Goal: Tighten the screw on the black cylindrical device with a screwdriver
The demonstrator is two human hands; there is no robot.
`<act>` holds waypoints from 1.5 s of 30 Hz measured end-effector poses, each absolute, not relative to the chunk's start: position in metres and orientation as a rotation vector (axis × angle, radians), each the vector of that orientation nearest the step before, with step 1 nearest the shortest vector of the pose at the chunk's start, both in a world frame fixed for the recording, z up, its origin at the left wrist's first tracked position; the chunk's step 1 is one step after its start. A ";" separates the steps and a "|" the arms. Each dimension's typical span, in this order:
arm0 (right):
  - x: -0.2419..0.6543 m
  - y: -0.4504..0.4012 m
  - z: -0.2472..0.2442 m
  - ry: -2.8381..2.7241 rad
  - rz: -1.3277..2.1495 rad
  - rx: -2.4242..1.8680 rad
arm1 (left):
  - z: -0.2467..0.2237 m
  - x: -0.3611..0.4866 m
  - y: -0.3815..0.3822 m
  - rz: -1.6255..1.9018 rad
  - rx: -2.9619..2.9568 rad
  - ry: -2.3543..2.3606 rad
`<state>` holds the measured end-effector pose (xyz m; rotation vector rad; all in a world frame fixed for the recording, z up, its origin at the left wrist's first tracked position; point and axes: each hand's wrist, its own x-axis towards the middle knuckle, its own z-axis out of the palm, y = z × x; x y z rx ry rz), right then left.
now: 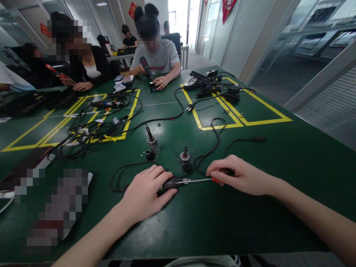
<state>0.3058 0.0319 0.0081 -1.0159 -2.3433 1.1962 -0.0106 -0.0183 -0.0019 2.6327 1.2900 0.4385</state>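
Under my left hand lies a black corded handpiece, its rounded body gripped between thumb and fingers against the table. My right hand is closed around the red handle of a screwdriver. The screwdriver's thin shaft points left, and its tip lies over the front end of the handpiece; whether it touches a screw I cannot make out. Just beyond stand a metal motor-like cylinder with a shaft, a small black ring-shaped part, a metal part with a bearing and a black ring.
Tangled black cables lie at the left, and a pile of black corded tools at the far right. A loose cable runs behind my right hand. A person works across the green table; another person sits left.
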 end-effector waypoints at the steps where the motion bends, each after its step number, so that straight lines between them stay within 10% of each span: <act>1: 0.306 0.032 0.008 -2.350 1.197 -1.017 | -0.002 -0.010 -0.018 0.437 2.632 1.295; 45: 0.308 0.036 0.003 -2.439 0.988 -0.912 | -0.001 -0.012 -0.018 0.424 2.634 1.283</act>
